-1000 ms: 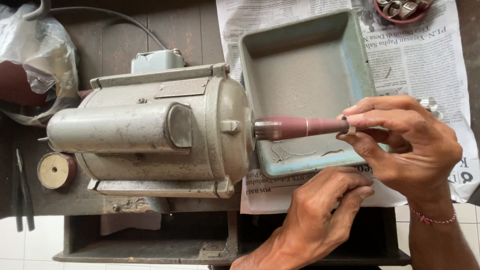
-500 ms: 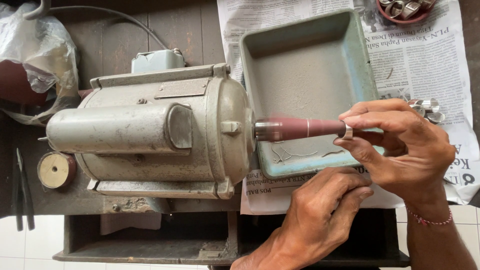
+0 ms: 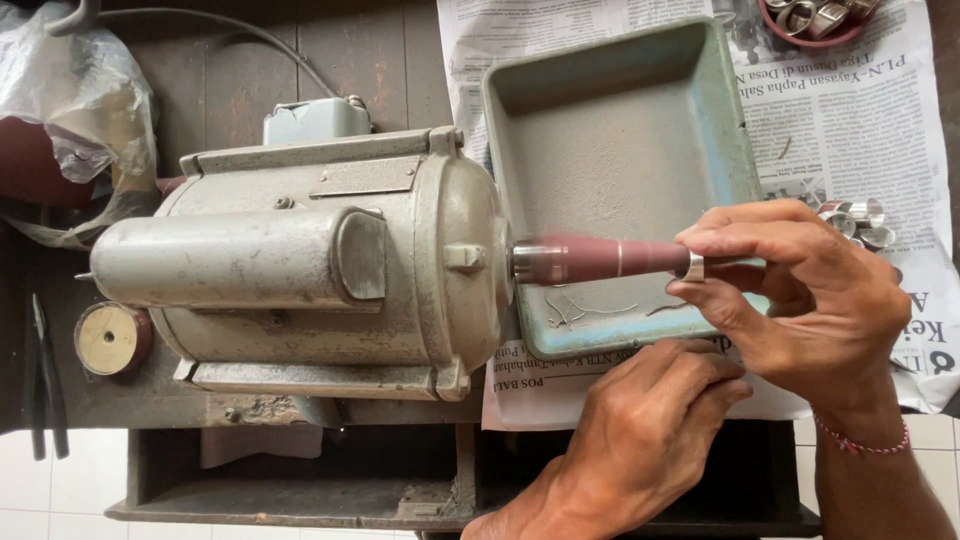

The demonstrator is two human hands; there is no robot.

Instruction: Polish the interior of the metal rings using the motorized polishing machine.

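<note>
Head view, looking down on a dark wooden table (image 3: 390, 60).

Right hand (image 3: 800, 300): grip pinched on a small silver metal ring (image 3: 695, 266), thumb below, forefinger above. The ring sits on the tip of the reddish-brown tapered spindle (image 3: 600, 260), which sticks out sideways from the grey metal electric motor (image 3: 300, 270). A thin red bead bracelet (image 3: 860, 440) is on that wrist.

Left hand (image 3: 650, 430): knuckles up, fingers curled loosely, holding nothing visible. It rests on the table edge just below the spindle, partly on the spread newspaper (image 3: 900, 110).

Under the spindle lies a shallow square blue-grey metal tray (image 3: 620, 120), dusty, with a few fine metal shavings in its near corner. The tray lies on the newspaper.

More silver rings (image 3: 855, 220) lie in a small cluster on the newspaper, just beyond the right hand's knuckles. A round red bowl (image 3: 815, 20) with metal pieces sits at the top edge, partly cut off.

Left of the motor: crumpled clear plastic bag (image 3: 70, 100), a round tan buffing wheel (image 3: 108, 338), dark pliers (image 3: 45, 380).
</note>
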